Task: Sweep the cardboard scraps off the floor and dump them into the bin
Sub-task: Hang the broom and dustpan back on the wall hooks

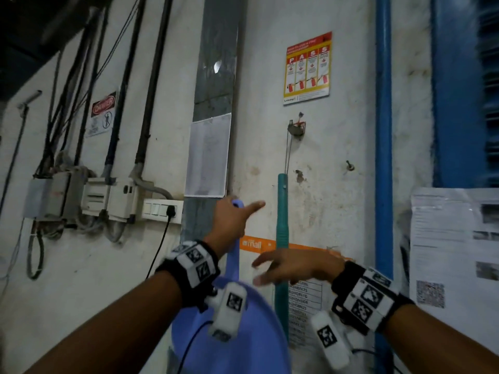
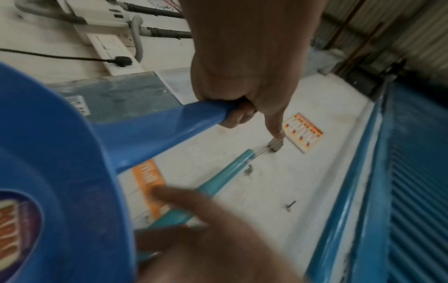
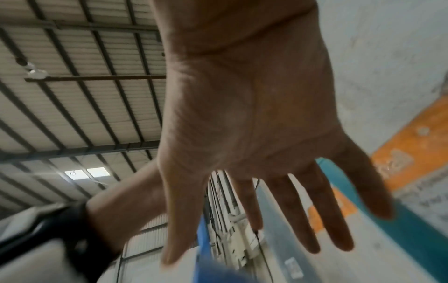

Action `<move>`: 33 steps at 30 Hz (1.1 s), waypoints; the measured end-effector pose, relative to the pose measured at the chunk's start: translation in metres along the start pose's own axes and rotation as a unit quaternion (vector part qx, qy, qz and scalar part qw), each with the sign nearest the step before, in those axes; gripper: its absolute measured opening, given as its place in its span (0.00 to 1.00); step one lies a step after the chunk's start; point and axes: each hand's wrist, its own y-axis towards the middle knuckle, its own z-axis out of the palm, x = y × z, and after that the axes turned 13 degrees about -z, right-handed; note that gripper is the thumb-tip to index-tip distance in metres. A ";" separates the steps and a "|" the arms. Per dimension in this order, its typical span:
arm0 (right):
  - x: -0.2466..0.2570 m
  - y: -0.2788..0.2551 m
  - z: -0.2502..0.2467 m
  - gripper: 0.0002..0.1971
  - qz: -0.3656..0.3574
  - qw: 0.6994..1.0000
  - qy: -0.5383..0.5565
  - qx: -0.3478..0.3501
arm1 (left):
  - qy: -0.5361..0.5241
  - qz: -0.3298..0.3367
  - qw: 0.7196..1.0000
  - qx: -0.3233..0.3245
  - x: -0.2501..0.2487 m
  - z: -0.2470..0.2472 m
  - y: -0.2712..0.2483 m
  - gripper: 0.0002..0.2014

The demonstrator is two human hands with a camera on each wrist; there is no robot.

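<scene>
My left hand (image 1: pixel 232 220) grips the handle of a blue plastic dustpan (image 1: pixel 232 344), holding it upright against the wall, with the index finger pointing right. In the left wrist view the same left hand (image 2: pixel 237 107) is curled round the dustpan's handle (image 2: pixel 169 124). A teal broom handle (image 1: pixel 282 233) hangs on a wire from a metal wall hook (image 1: pixel 297 128). My right hand (image 1: pixel 291 265) is open with fingers spread, just in front of the broom handle and not gripping it. The right wrist view shows my right hand (image 3: pixel 254 134) flat and empty. No scraps or bin are in view.
A white wall carries electrical boxes and a plugged socket (image 1: pixel 162 210) at the left, a fire-extinguisher poster (image 1: pixel 307 68) above the hook, an orange-headed sheet (image 1: pixel 259 245) behind the broom, a blue pipe (image 1: pixel 383 157) and pinned papers (image 1: pixel 456 252) at the right.
</scene>
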 end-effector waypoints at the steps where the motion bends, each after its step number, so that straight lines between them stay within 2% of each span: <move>1: 0.002 0.001 0.008 0.37 -0.005 0.999 0.019 0.036 | -0.033 0.004 0.999 0.001 -0.015 0.000 0.003 0.27; 3: 0.003 0.004 0.020 0.36 -0.050 0.994 0.091 0.043 | -0.083 0.020 0.996 -0.016 -0.037 -0.004 0.006 0.27; 4: 0.003 0.005 0.022 0.32 -0.075 0.993 0.094 0.018 | -0.091 0.029 0.995 -0.022 -0.045 -0.006 0.006 0.26; 6: 0.003 0.009 0.019 0.24 -0.083 0.994 0.028 -0.068 | -0.078 0.056 0.995 -0.012 -0.056 -0.009 0.003 0.21; 8: -0.002 0.010 0.011 0.16 -0.069 0.988 -0.004 -0.140 | -0.021 0.038 0.999 0.023 -0.061 -0.015 0.001 0.23; 10: -0.008 0.008 0.001 0.08 -0.053 0.981 0.013 -0.187 | 0.099 0.015 0.994 0.046 -0.059 -0.028 0.000 0.30; 12: -0.016 0.003 -0.012 0.08 -0.032 0.970 0.025 -0.239 | 0.259 0.007 0.965 0.045 -0.053 -0.049 -0.004 0.36; 14: -0.018 -0.006 -0.028 0.11 -0.009 0.952 0.057 -0.301 | 0.402 -0.020 0.913 0.061 -0.040 -0.069 -0.007 0.38; 16: -0.016 -0.015 -0.047 0.15 0.006 0.933 0.108 -0.344 | 0.452 -0.077 0.882 0.104 -0.026 -0.085 -0.008 0.37; 18: -0.011 -0.024 -0.066 0.12 0.028 0.913 0.164 -0.373 | 0.398 -0.125 0.896 0.150 -0.017 -0.091 -0.011 0.31; 19: -0.007 -0.027 -0.076 0.07 0.035 0.898 0.202 -0.390 | 0.358 -0.120 0.911 0.168 -0.015 -0.090 -0.013 0.26; 20: -0.005 -0.028 -0.085 0.05 0.039 0.880 0.237 -0.408 | 0.332 -0.085 0.924 0.168 -0.014 -0.087 -0.012 0.22; 23: 0.008 -0.034 -0.108 0.15 0.027 0.851 0.301 -0.430 | 0.282 0.038 0.956 0.077 -0.022 -0.076 -0.004 0.20; 26: 0.025 -0.042 -0.125 0.15 -0.008 0.838 0.327 -0.437 | 0.283 0.104 0.954 0.000 -0.035 -0.068 0.010 0.26; 29: 0.042 -0.052 -0.135 0.04 -0.038 0.846 0.285 -0.450 | 0.277 0.148 0.948 -0.045 -0.049 -0.061 0.018 0.26; 30: 0.045 -0.054 -0.138 0.03 -0.043 0.851 0.268 -0.450 | 0.280 0.154 0.946 -0.058 -0.053 -0.058 0.021 0.26; 33: 0.048 -0.058 -0.144 0.11 -0.054 0.858 0.240 -0.451 | 0.284 0.141 0.945 -0.080 -0.063 -0.050 0.034 0.25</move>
